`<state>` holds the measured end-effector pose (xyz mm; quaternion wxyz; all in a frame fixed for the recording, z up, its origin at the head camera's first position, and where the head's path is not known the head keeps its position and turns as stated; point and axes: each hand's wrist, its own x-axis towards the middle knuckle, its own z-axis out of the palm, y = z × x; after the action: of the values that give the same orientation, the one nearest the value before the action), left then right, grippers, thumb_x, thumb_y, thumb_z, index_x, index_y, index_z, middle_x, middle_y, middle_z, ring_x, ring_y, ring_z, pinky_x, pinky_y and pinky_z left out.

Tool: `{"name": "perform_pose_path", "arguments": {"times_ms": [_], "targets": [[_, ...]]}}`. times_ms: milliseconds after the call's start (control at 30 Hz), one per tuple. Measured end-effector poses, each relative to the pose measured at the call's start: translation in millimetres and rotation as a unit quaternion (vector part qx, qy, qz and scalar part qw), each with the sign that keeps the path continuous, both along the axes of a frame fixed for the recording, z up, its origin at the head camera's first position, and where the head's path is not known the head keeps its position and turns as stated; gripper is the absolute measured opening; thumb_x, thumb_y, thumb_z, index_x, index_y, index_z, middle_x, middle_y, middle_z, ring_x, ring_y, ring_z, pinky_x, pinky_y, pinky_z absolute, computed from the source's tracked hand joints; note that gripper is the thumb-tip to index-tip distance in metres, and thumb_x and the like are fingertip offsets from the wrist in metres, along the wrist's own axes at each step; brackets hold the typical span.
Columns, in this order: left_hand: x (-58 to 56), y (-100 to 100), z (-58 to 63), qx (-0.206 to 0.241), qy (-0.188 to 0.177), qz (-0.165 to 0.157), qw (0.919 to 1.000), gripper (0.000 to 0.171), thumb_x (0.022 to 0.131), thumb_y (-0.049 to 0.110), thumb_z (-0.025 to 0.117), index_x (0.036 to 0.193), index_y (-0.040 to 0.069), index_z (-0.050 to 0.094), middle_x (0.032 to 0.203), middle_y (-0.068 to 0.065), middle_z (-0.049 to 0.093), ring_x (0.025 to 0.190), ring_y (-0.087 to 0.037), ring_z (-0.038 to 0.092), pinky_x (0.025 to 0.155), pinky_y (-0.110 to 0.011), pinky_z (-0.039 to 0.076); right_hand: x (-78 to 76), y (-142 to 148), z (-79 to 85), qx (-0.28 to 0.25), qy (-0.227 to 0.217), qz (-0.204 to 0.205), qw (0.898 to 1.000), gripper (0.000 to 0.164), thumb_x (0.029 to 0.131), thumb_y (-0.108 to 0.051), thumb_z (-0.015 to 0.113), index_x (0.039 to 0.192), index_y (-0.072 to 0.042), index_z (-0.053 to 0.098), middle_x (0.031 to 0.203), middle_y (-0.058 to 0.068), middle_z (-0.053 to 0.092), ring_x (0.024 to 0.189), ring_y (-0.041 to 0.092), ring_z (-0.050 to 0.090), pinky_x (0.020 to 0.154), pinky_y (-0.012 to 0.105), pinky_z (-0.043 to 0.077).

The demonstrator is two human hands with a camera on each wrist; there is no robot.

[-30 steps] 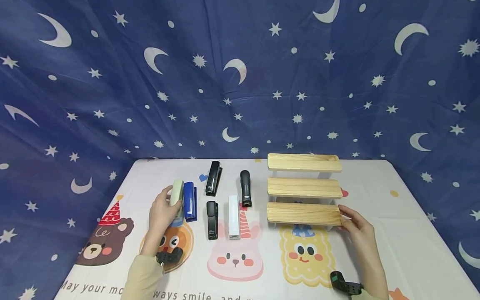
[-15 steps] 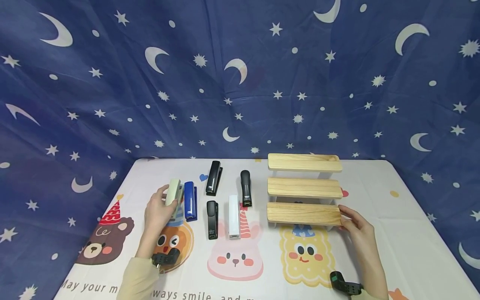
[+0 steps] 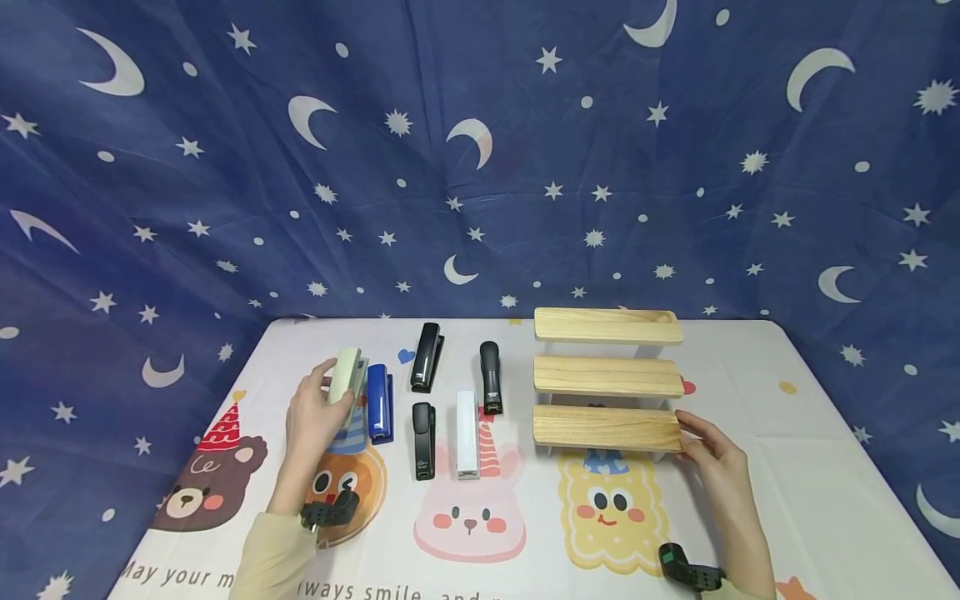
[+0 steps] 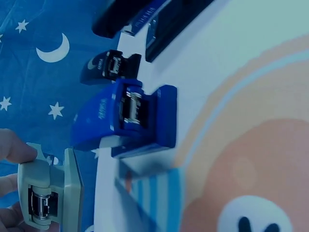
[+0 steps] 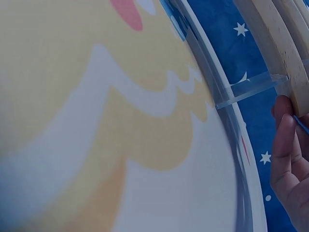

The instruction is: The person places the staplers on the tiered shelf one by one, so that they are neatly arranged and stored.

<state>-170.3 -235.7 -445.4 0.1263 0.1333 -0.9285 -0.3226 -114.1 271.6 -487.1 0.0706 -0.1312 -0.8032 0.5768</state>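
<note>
My left hand (image 3: 313, 417) holds a pale green stapler (image 3: 345, 372) at the table's left, thumb on the near side and fingers on the far side. It appears lifted off the cloth. In the left wrist view the green stapler (image 4: 43, 193) shows its metal end, just beside a blue stapler (image 4: 104, 116) standing on the table. At the right, my right hand (image 3: 716, 454) grips the right end of the lowest board of a three-tier wooden stand (image 3: 606, 427). The right wrist view shows its fingertips (image 5: 285, 107) against the board's end, beside a clear support.
Between the hands lie a black stapler (image 3: 427, 357), a second black stapler (image 3: 491, 375), a smaller black stapler (image 3: 423, 440) and a white stapler (image 3: 467, 433). A printed cloth (image 3: 540, 517) covers the table. Behind it hangs a blue starry curtain (image 3: 525, 250).
My left hand has moved left, then slightly away and up, with the green stapler, widening the gap to the blue one. The right hand stays at the stand.
</note>
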Motion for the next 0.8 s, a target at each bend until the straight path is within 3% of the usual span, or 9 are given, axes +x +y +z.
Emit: {"name": "perform_pose_path", "arguments": {"times_ms": [300,667,800], "targets": [[-4.2,10,13.0,0.006,0.020,-0.004,0.9998,0.060,0.083,0.017,0.064,0.140,0.009,0.047,0.115,-0.021,0.061,0.096,-0.034,0.059,0.077,-0.048,0.047,0.5,0,1.8,0.006,-0.012,-0.003,1.000,0.041,0.099,-0.015,0.047,0.137,-0.002,0.050,0.109,-0.025,0.051,0.088,-0.012,0.055,0.075,0.009,0.049],[-10.6,27,30.0,0.012,0.028,-0.032,0.9990,0.060,0.083,0.015,0.063,0.140,0.009,0.048,0.117,-0.022,0.060,0.099,-0.034,0.058,0.081,-0.049,0.046,-1.1,0,1.9,0.004,-0.027,-0.010,1.000,0.040,0.099,-0.013,0.046,0.138,-0.004,0.049,0.119,-0.012,0.051,0.089,-0.012,0.053,0.075,0.008,0.048],[-11.5,36,36.3,0.017,0.030,-0.042,0.9985,0.060,0.083,0.014,0.063,0.140,0.010,0.048,0.117,-0.021,0.060,0.099,-0.034,0.058,0.080,-0.050,0.047,-0.8,0,1.7,0.002,-0.025,-0.009,1.000,0.041,0.099,-0.013,0.046,0.138,-0.003,0.049,0.116,-0.017,0.051,0.089,-0.012,0.053,0.075,0.008,0.048]]}}
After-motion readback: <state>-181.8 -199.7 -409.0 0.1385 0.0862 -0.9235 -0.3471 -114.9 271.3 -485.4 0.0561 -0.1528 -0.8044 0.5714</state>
